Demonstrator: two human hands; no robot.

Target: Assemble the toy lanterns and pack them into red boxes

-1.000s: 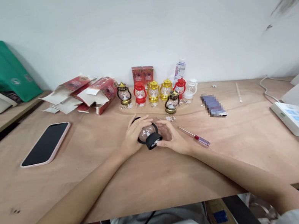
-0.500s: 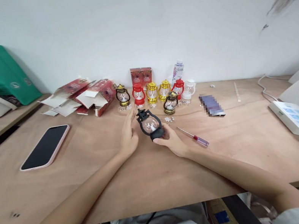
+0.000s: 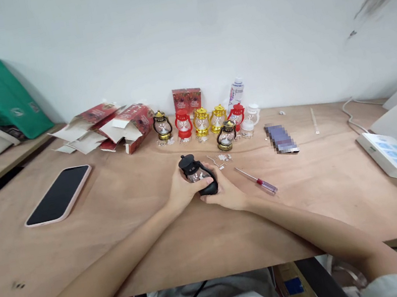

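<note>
A small black lantern [image 3: 198,175] with a clear globe is held between both hands, tilted, its top toward the upper left. My left hand [image 3: 183,189] is closed on its left side, the thumb lying across the lower part. From the right, my right hand [image 3: 227,192] grips it around the base. Just beyond the hands lie small white and metal pieces [image 3: 224,158]. A black-and-gold lantern [image 3: 226,136] stands behind these pieces. To the right of my right hand rests a screwdriver [image 3: 257,181] with a clear and red handle.
Farther back is a row of lanterns, including a red lantern [image 3: 183,124], a gold lantern [image 3: 201,122] and a white lantern [image 3: 252,117]. Opened red boxes [image 3: 133,124] lie left of them. A phone [image 3: 59,196] lies at left; a power strip [image 3: 396,157] at right.
My left hand has gone from open beside the black lantern to closed on it. The lantern has come slightly closer to me and turned in the hands, its top now facing me more.
</note>
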